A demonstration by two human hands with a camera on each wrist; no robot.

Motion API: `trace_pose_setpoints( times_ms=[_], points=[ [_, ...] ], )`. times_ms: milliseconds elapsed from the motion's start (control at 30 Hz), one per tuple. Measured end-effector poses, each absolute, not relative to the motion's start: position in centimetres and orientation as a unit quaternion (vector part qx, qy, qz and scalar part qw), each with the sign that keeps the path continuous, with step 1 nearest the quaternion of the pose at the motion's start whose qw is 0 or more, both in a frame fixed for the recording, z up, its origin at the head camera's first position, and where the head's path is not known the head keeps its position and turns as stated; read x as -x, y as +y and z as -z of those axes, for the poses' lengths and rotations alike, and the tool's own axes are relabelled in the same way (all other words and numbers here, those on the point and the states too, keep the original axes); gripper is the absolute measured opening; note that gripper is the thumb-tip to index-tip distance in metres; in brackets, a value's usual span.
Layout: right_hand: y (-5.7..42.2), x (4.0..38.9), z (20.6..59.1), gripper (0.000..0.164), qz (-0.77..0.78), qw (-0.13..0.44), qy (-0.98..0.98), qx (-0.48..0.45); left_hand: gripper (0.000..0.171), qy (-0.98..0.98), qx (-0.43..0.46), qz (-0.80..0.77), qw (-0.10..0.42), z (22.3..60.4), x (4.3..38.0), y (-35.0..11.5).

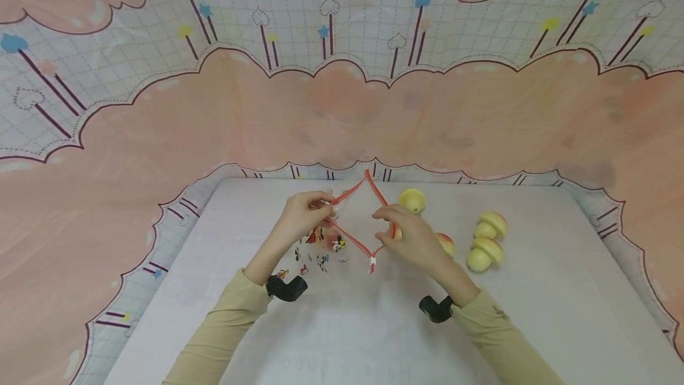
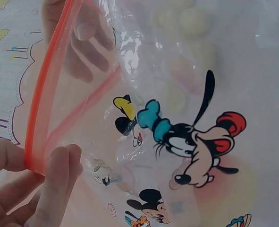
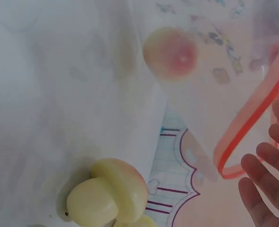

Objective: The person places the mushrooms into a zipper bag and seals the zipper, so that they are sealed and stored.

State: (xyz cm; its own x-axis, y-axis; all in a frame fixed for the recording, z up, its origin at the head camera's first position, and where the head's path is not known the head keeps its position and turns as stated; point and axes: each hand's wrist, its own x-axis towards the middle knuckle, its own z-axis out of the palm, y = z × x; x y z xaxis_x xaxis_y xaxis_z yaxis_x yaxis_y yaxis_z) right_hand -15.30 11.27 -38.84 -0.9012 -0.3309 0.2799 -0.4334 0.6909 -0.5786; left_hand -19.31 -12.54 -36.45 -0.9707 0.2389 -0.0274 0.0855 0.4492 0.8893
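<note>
A clear zip bag (image 2: 177, 142) printed with cartoon characters has its orange-red rim (image 1: 352, 238) spread into a wide diamond. My left hand (image 1: 306, 214) pinches the rim's left side between thumb and fingers. At the opening's right side is my right hand (image 1: 408, 233), its fingers (image 3: 266, 175) loosely bent and apart beside the rim. A pink-and-yellow rounded fruit-like piece (image 3: 172, 54) shows through the plastic; whether it lies inside or behind is unclear. Partly covered by the right forearm, another blushed piece (image 1: 445, 245) is on the table.
Right of my right hand lie two pale yellow-green, mushroom-shaped fruit-like clusters (image 1: 490, 226) (image 1: 485, 254). A yellow cup-like piece (image 1: 412, 200) is near the back of the white table (image 1: 540, 314). Patterned pink cloth (image 1: 342, 117) hangs behind and around it.
</note>
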Motion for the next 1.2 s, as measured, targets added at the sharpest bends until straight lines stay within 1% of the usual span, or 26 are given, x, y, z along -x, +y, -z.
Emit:
trace_pose_setpoints(
  times_ms=[367, 733, 967, 1200],
  points=[
    [13.7, 14.9, 39.3, 0.035, -0.346, 0.094, -0.914, -0.189, 0.028, 0.843, -0.086, -0.524, 0.084, 36.9, 19.5, -12.5],
    [15.9, 14.6, 39.7, 0.035, -0.341, 0.104, -0.917, -0.182, 0.026, 0.851, -0.093, -0.51, 0.079, 37.0, 19.4, -12.6],
    [17.2, 14.2, 39.9, 0.039, -0.351, 0.081, -0.918, -0.163, 0.026, 0.854, -0.1, -0.504, 0.077, 37.0, 19.3, -12.5],
    [18.7, 14.1, 40.3, 0.037, -0.34, 0.076, -0.927, -0.138, 0.027, 0.859, -0.108, -0.496, 0.069, 37.1, 19.4, -12.4]
  ],
)
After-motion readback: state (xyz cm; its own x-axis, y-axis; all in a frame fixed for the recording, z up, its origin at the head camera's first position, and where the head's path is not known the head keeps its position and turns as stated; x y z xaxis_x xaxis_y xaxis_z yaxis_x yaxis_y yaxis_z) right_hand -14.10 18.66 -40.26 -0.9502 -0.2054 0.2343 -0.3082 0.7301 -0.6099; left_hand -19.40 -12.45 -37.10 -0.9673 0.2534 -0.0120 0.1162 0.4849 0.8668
